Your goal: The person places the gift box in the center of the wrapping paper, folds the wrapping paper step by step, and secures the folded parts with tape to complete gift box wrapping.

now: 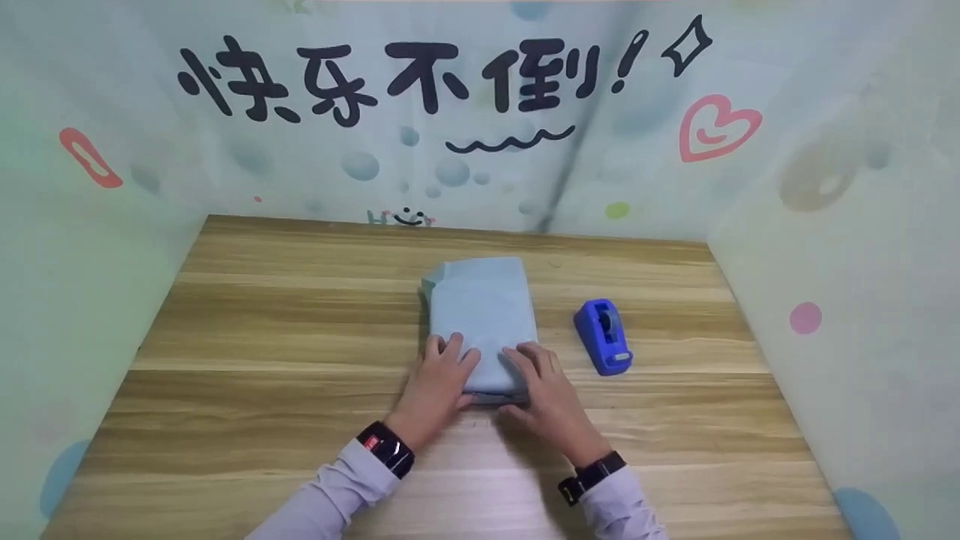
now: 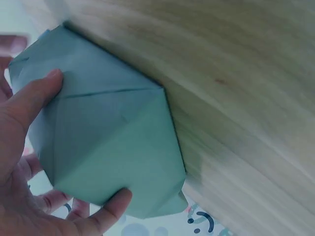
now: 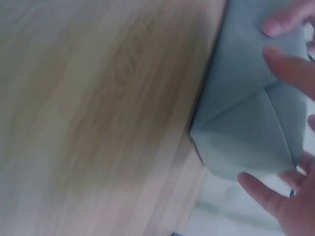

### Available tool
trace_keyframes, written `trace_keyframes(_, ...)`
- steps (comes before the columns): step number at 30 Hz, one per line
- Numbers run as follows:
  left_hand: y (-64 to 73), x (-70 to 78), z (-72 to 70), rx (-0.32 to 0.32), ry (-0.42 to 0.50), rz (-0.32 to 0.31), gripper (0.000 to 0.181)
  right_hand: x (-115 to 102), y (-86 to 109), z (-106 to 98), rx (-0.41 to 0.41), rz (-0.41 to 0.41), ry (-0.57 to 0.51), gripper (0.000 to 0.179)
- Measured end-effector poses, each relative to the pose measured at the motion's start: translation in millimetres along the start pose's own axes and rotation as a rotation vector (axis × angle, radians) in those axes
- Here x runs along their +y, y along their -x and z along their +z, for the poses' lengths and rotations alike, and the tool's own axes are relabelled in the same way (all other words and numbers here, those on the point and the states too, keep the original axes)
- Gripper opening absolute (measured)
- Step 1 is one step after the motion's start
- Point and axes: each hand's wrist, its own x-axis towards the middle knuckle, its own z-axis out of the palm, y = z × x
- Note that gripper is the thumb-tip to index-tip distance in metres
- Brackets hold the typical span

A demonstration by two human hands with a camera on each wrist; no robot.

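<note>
A flat parcel wrapped in grey-blue paper [image 1: 484, 307] lies on the table in the middle of the head view. At its near left corner my left hand [image 1: 442, 379] holds it, several fingers on the top and the thumb at the near end. My right hand [image 1: 544, 386] grips the near right corner in much the same way. In the left wrist view, folded paper creases cross the end of the parcel [image 2: 113, 137], with the left thumb against it. Slanted folds on the parcel [image 3: 246, 128] also show in the right wrist view, beside the right thumb and fingers.
To the right of the parcel, a blue tape dispenser [image 1: 604, 337] stands on the wood-grain table [image 1: 262, 322]. A printed pale backdrop [image 1: 300, 172] rises along the table's back edge, and pale side walls border it left and right.
</note>
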Motion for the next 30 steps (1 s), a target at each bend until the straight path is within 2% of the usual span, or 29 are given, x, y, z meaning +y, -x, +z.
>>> trace_keyframes(3, -1.5, -1.5, -3.8, -0.015, 0.012, 0.019, 0.061, -1.1, -4.1, 0.9, 0.015, 0.013, 0.036, 0.065)
trace_keyframes(6, -2.4, -3.5, -6.8, -0.025, 0.017, 0.037, 0.061, -1.4, -6.7, -1.0, 0.017, 0.017, 0.027, 0.057)
trace_keyframes(10, -1.6, -5.4, -6.3, -0.034, -0.040, 0.090, 0.066, -1.3, -7.8, -3.1, 0.009, 0.000, 0.040, 0.054)
trace_keyframes(13, -0.3, -6.3, -3.8, -0.018, -0.092, 0.127, 0.067, -1.2, -7.9, -3.8, 0.011, -0.004, 0.051, 0.053)
trace_keyframes(17, -0.1, -8.3, -4.5, 0.016, -0.093, 0.128, 0.063, 0.7, -8.8, -4.2, 0.007, 0.002, 0.051, 0.053)
trace_keyframes(19, -0.3, -9.3, -5.6, 0.014, -0.083, 0.127, 0.063, 3.1, -8.5, -4.7, 0.002, 0.003, 0.037, 0.053)
trace_keyframes(23, 0.4, -10.9, -5.5, 0.013, -0.056, 0.125, 0.063, 14.2, -3.4, -9.4, -0.020, 0.005, -0.054, 0.056)
trace_keyframes(25, 1.0, -11.4, -5.1, 0.013, -0.037, 0.118, 0.062, 24.6, 2.6, -13.7, 0.017, 0.036, -0.103, 0.057)
trace_keyframes(27, 1.8, -11.8, -5.0, 0.016, -0.018, 0.112, 0.061, 38.9, 10.5, -18.7, 0.119, 0.115, -0.112, 0.055)
trace_keyframes(30, 2.5, -12.3, -4.9, 0.009, 0.004, 0.105, 0.059, 64.7, 22.7, -26.5, 0.315, 0.340, -0.051, 0.048)
